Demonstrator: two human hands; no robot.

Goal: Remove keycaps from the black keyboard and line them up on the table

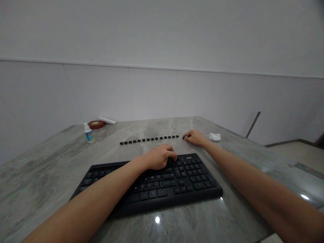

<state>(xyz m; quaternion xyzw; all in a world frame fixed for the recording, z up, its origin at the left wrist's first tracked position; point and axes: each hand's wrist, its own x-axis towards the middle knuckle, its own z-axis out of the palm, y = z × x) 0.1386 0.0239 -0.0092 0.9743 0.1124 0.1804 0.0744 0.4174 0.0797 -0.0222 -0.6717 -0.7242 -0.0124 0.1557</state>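
Gleaming faintly, the tabletop (pixel 187 222) is grey, stone-like and pale-veined. On it lies the black keyboard (pixel 162 189), a wide slab with rounded corners and blocky keys. Beyond it runs a straight row of small black pieces (pixel 152 139) (keycap-like in shape). The left hand (pixel 159 157) bends its fingers onto the keyboard's upper right keys; whether they grip anything I cannot tell. The right hand (pixel 196 137) has its fingers nearly closed, pinching a dark piece (pixel 183 137) just beyond the row's right end. The keyboard's pale logo (pixel 188 157) is too blurred to read.
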